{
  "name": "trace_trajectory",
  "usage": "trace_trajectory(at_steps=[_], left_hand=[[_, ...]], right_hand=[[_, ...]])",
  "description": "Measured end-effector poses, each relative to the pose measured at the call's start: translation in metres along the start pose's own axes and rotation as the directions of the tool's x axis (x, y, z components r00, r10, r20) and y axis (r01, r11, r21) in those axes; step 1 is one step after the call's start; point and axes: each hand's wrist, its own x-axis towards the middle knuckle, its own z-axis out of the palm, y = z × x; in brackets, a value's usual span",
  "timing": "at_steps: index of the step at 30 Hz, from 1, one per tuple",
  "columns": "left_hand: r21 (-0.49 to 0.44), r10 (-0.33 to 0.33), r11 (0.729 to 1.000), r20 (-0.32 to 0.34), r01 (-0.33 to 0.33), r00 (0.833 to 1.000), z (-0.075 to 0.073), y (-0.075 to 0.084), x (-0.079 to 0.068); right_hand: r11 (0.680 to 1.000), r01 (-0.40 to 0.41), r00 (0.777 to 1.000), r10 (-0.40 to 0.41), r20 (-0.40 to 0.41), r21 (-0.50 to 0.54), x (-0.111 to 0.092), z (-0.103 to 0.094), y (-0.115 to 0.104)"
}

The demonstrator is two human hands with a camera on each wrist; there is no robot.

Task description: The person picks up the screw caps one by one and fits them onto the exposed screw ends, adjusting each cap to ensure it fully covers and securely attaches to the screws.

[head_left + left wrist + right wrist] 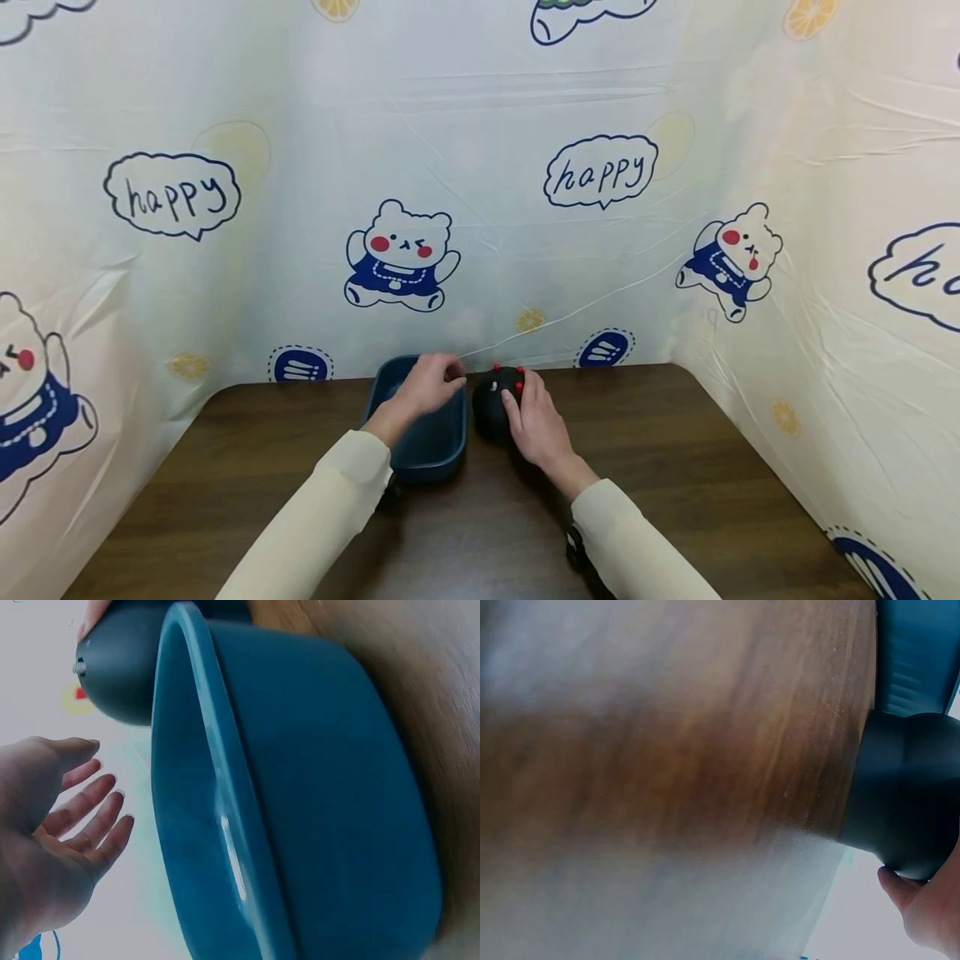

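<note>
A black rounded object with small red knobs and a metal screw stands on the table, and its kind is not clear. My right hand grips its right side, thumb toward the top. In the right wrist view, the black object's smooth side narrows just above its base. Immediately left of it sits a dark blue plastic bin. Over the bin's far part hovers my left hand. The left wrist view shows that hand with loosely bent fingers, holding nothing, apart from the bin's rim.
The brown wooden table ends at a pale printed curtain behind the bin and the black object. More curtain closes in on the left and right sides.
</note>
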Motion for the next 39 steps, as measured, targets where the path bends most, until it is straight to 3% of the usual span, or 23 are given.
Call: trace_trajectory(at_steps=[12, 23, 35, 39], left_hand=[[0.105, -0.074, 0.992, 0.053, 0.068, 0.996, -0.016, -0.022, -0.016], [0.275, -0.127, 0.957, 0.107, 0.093, 0.986, -0.022, -0.047, -0.019], [0.379, -0.126, 0.924, 0.175, 0.051, 0.976, -0.022, -0.063, -0.026], [0.448, -0.098, 0.894, 0.212, -0.008, 0.972, -0.018, -0.066, -0.027]], right_hand=[[1.000, 0.003, 1.000, -0.003, 0.005, 0.006, -0.002, -0.002, 0.002], [1.000, 0.000, 1.000, 0.000, 0.004, 0.000, -0.002, -0.001, 0.002], [1.000, 0.011, 1.000, -0.011, -0.008, -0.007, -0.001, 0.000, 0.001], [1.000, 0.009, 1.000, -0.009, -0.009, 0.001, -0.002, 0.001, 0.001]])
